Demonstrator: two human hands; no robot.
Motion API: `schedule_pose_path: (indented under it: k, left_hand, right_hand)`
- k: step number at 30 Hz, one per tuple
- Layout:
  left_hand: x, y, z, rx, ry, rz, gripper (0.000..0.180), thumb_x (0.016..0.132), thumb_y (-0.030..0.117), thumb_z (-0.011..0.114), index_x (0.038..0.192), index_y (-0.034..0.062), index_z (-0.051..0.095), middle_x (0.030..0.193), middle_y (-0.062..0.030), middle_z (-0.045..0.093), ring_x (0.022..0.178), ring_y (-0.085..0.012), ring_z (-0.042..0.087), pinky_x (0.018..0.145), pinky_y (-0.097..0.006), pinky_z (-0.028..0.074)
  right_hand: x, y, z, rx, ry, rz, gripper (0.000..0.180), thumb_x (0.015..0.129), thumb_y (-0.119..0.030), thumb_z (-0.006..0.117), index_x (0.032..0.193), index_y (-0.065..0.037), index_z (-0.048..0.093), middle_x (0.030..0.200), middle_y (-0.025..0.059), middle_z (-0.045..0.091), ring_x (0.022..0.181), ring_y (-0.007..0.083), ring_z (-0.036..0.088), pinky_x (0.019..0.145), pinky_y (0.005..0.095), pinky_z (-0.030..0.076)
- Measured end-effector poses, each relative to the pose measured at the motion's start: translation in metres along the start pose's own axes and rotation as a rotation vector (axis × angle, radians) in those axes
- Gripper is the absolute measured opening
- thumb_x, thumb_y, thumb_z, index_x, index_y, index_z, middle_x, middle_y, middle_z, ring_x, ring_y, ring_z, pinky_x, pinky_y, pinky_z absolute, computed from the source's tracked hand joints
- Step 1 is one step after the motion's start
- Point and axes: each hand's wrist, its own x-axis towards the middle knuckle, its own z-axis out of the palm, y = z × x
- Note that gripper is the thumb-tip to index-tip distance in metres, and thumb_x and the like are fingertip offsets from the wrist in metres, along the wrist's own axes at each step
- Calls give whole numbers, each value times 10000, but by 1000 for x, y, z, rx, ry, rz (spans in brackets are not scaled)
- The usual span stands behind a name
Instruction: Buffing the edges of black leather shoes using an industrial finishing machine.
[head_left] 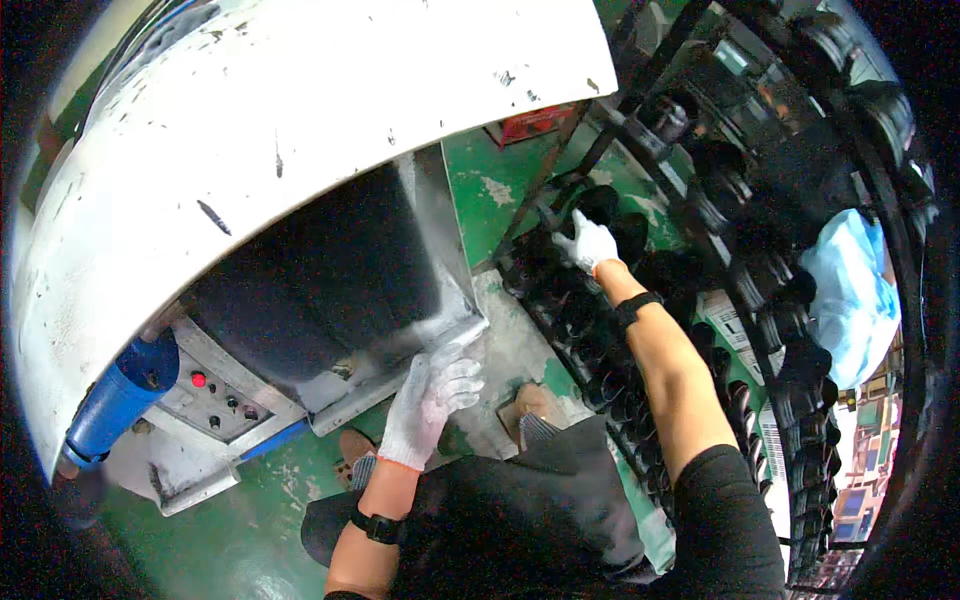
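Observation:
My left hand (430,405), in a white knit glove, is raised beside the front corner of a metal-edged cabinet (462,328). Its fingers are loosely bent and apart, with nothing seen in them. Out to the right, my right hand (592,245), also white-gloved, reaches down among black round parts (598,204) on a dark rack (535,225). Its index finger and thumb are spread; the other fingers are partly hidden. Whether it touches a part is not plain.
A large white hood (330,110) with dark scuffs overhangs the cabinet. A blue cylinder (125,395) and a control panel with a red button (198,380) are at the left. Further rack tiers (760,250) hold black parts and a light-blue plastic bag (853,290) on the right.

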Motion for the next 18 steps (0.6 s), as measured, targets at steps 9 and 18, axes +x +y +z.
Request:
schedule_pose_path:
  k: [9,18]
  left_hand:
    - [12,-6,-10,147,129,17,503,1000,394,379,1267,-21,473,1066,-143,619,931,-241,612,858,-395,496]
    - [-13,2,-13,-391,44,94,652,906,635,378,1294,132,529,1249,-95,580,1089,-291,570,972,-472,442]
  right_hand:
    - [-81,-63,-37,292,9,-90,446,828,-437,644,826,7,608,796,206,634,763,324,639,679,396,471]
    - [-260,-147,-157,729,-393,-964,203,752,-229,739,718,-56,640,665,115,586,645,313,593,607,380,468]
